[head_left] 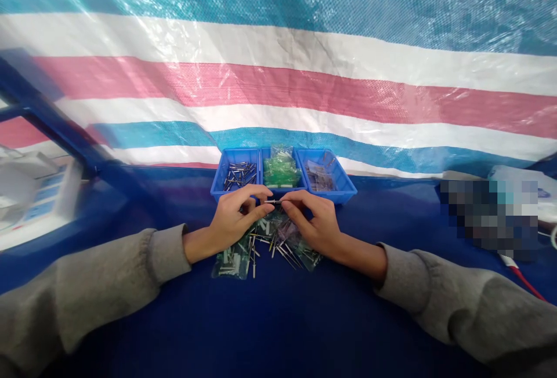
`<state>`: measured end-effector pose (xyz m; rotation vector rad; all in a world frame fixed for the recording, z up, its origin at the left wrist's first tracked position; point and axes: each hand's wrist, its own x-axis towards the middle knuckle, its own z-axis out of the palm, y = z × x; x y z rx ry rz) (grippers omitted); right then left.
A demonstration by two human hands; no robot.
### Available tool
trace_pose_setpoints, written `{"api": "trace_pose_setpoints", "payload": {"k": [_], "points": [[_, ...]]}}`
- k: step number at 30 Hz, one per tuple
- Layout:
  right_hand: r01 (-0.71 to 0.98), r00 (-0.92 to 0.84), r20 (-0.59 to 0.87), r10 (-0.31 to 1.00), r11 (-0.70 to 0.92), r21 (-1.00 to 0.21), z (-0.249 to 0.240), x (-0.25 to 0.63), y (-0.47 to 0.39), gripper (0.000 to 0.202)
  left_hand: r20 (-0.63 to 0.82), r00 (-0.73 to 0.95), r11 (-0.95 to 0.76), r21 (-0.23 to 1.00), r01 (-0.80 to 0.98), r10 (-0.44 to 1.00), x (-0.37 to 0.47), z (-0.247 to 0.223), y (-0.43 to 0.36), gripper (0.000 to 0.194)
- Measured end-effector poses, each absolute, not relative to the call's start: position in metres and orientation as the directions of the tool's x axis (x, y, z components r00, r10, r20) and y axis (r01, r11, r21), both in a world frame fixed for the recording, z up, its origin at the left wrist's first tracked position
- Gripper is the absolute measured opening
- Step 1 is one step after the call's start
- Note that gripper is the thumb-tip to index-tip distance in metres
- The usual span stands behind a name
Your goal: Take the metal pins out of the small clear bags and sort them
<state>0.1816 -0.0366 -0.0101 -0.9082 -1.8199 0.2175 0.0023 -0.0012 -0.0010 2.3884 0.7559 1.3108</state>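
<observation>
Sleeves, nearest us: 2 grey cuffed sleeves (108,276) reach in from the corners, both cut off by the edges.
Blue table (270,323): bare at the front here, dark towards the bottom.
Clear bags: here's 1 clear bag (230,261) below the left hand, another bag (311,256) below the right; anything printed on them is too small to read.
Loose pins (285,253): a scatter of thin metal between those bags, the upper part hidden by the hands.
Right hand (317,221): thumb and index finger pinched together on the right end of the pin!
Left hand (237,213): thumb and index fingertips narrowly parted around the other end; whether they touch it, I can't tell.
Metal pin (273,202): lying level between the 2 hands, just in front of the trays, its right tip covered.
Blue trays: 3 in a row; left tray (215,191) with a pile of pins (240,175), middle with a green bag (281,174), right with clear packets (319,176), contents hazy.
Far right: red cable (528,285), pixelated patch (491,215) masking whatever's there.
Far left: white box (39,192), blue marks too blurred to read.
Striped sheet (278,88): blue, white and pink, right across the back.
</observation>
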Motion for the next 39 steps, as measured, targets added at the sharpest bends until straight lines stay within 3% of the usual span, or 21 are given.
{"api": "trace_pose_setpoints", "payload": {"k": [3,19,39], "points": [[0.478,-0.169,0.721,0.672,0.695,-0.536,-0.0101,0.1817,-0.0363,0.015,0.687,0.428,-0.808,0.531,0.255,0.587,0.003,-0.0025,-0.0015,0.021],[0.479,-0.192,0.723,0.663,0.707,-0.521,-0.0097,0.1813,-0.0358,0.02,0.726,0.459,-0.859,0.428,0.282,0.512,0.003,-0.0014,-0.0012,0.013],[0.452,-0.2,0.749,0.631,0.738,-0.501,-0.01,0.1816,-0.0351,0.02,0.708,0.539,-0.889,0.382,0.252,0.456,0.0037,0.0018,-0.0018,0.009]]}}
